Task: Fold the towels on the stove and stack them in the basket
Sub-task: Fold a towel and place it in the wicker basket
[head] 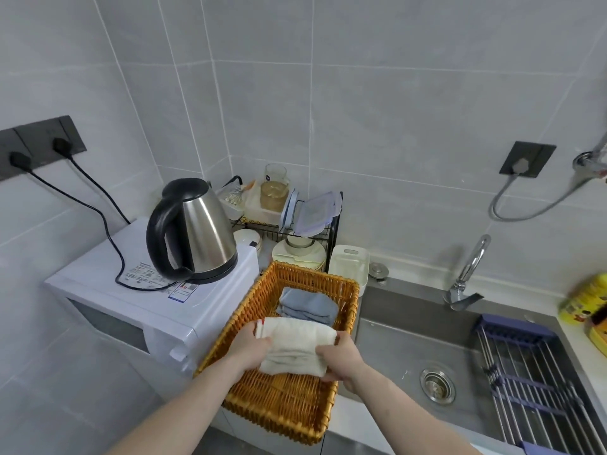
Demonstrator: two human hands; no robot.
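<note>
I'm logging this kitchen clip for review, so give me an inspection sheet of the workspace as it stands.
Surface: grey counter beside a steel sink.
Job's things: wicker basket holds a folded blue towel; a folded white towel is held over it.
Clutter: kettle on a white microwave; dish rack with containers; yellow bottle; roll-up rack over the sink.
Grips: left hand and right hand both grip the white towel.
Cables: two black cords run from the wall sockets.
Surroundings: grey tiled walls, faucet.
</note>
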